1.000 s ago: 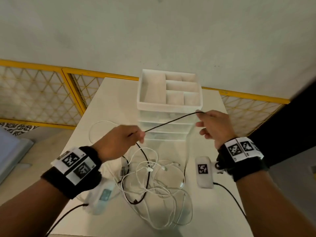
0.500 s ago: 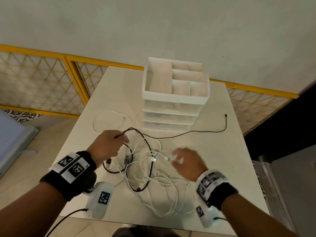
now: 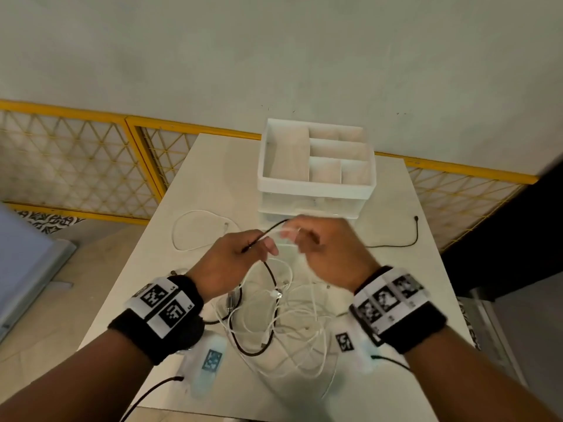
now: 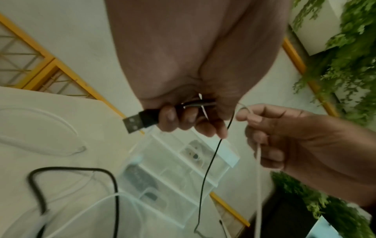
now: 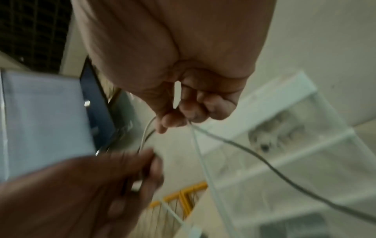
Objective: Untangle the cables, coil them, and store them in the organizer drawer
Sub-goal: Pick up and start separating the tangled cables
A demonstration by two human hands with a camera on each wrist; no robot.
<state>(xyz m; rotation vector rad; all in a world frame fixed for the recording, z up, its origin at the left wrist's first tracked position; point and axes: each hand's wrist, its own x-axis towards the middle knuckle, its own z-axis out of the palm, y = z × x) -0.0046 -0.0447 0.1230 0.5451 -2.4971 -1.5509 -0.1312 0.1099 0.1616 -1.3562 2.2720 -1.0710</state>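
Above the tangle, left hand (image 4: 189, 119) grips black cable (image 4: 209, 162) (USB plug protruding); right hand (image 3: 327, 254) pinches white cable (image 4: 258, 177). Remaining cables (image 3: 283, 324) lie on table (image 3: 213, 166) before organizer (image 3: 316, 187).

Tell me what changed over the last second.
The right hand let go of the black cable, dropped to the white cable in the pile and lifted it beside the left hand, which kept gripping the black cable. The organizer stayed put.
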